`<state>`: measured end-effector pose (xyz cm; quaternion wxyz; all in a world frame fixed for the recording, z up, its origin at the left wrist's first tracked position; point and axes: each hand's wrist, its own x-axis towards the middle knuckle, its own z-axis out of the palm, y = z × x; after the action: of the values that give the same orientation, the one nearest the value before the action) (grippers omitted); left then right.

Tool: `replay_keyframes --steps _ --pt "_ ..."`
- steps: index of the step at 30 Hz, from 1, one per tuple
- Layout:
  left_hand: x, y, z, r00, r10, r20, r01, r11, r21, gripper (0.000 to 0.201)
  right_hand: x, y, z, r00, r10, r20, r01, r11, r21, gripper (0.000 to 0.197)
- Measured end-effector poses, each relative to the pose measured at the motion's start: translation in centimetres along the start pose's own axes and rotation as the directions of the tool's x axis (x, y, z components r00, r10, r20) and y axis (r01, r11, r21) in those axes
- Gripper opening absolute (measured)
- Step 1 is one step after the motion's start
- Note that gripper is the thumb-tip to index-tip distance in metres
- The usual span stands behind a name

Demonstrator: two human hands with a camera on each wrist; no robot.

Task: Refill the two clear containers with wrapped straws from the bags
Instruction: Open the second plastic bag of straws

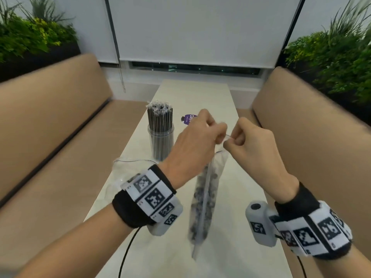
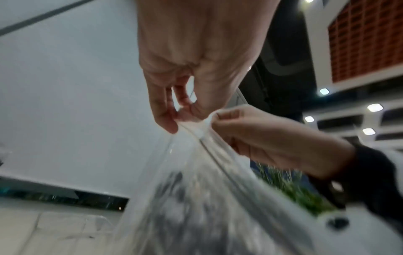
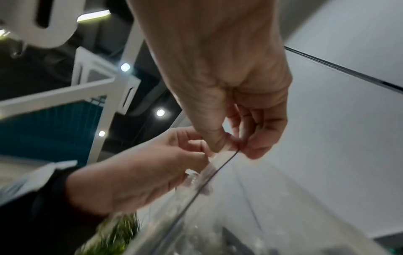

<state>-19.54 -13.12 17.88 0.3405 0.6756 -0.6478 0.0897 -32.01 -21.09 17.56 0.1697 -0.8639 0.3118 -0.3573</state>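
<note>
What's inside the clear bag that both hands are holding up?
The bag holds a blurred dark, speckled bundle, probably wrapped straws. Both hands pinch its top edge, left hand and right hand.

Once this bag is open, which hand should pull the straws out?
Probably the right hand. Both pinch the bag top, but the left hand is nearer the full container, so it could hold the bag.

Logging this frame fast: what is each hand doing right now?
Left hand: pinches the top edge of the bag of straws.
Right hand: pinches the same top edge, opposite side.
</note>
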Motion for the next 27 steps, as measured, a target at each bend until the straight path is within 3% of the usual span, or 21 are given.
replay_keyframes --steps 1,3,5,7,10,12,14,16,18,20,21,23,25,27 --pt "-0.2 0.0 0.5 0.999 0.019 0.040 -0.024 0.992 0.128 0.016 0.2 -0.1 0.1 1.000 0.020 -0.024 -0.020 1.000 0.011 0.010" --pt "-0.8 -0.4 1.8 0.991 -0.087 0.104 0.061 0.970 0.236 0.027 0.3 -0.2 0.7 0.997 0.051 -0.052 -0.052 0.999 -0.009 0.009" --pt "-0.7 -0.9 2.1 0.970 -0.192 0.152 0.181 0.980 0.078 0.032 0.3 -0.1 1.5 0.995 0.079 -0.055 -0.080 0.996 -0.028 0.018" --pt "-0.4 -0.9 2.1 0.952 -0.222 0.212 0.253 0.958 -0.134 0.031 0.2 -0.2 2.3 0.987 0.151 0.049 -0.151 0.988 -0.012 0.035" --pt "-0.3 -1.3 1.6 0.951 -0.164 0.263 0.218 0.958 -0.189 0.045 0.0 0.3 2.5 0.929 0.253 0.270 -0.285 0.955 0.084 0.042" --pt "-1.0 -2.7 0.9 0.964 -0.123 0.234 0.121 0.992 0.025 0.058 -0.1 1.7 1.4 0.918 0.283 0.279 -0.304 0.952 0.036 0.035" --pt "-1.8 -4.5 0.2 0.958 -0.153 0.242 0.075 0.950 0.304 0.056 -0.1 3.3 -0.2 0.918 0.322 0.233 -0.316 0.947 -0.066 0.026" --pt "-2.2 -5.5 0.4 0.940 -0.241 0.243 0.141 0.919 0.369 0.045 -0.3 4.1 -0.9 0.912 0.345 0.220 -0.326 0.938 -0.119 0.021" --pt "-1.9 -5.4 1.1 0.896 -0.363 0.256 0.330 0.930 0.163 0.039 -0.5 3.8 -0.1 0.893 0.361 0.268 -0.350 0.932 -0.092 0.020" --pt "-1.8 -5.2 2.0 0.849 -0.405 0.340 0.456 0.886 -0.082 0.052 -1.1 3.9 1.0 0.847 0.384 0.367 -0.388 0.919 -0.065 0.018" --pt "-2.0 -5.3 2.2 0.841 -0.376 0.388 0.446 0.889 -0.107 0.061 -1.4 4.3 1.2 0.826 0.409 0.389 -0.413 0.907 -0.076 0.017" --pt "-2.8 -6.2 1.8 0.858 -0.320 0.403 0.323 0.944 0.064 0.069 -1.5 5.7 0.2 0.807 0.485 0.336 -0.479 0.871 -0.107 0.020" --pt "-3.4 -7.2 1.2 0.882 -0.293 0.369 0.169 0.927 0.334 0.067 -1.5 7.1 -1.7 0.784 0.536 0.314 -0.519 0.843 -0.144 0.020" --pt "-3.3 -7.6 0.9 0.875 -0.309 0.372 0.162 0.912 0.377 0.061 -1.7 7.7 -2.7 0.747 0.545 0.380 -0.522 0.835 -0.171 0.022"
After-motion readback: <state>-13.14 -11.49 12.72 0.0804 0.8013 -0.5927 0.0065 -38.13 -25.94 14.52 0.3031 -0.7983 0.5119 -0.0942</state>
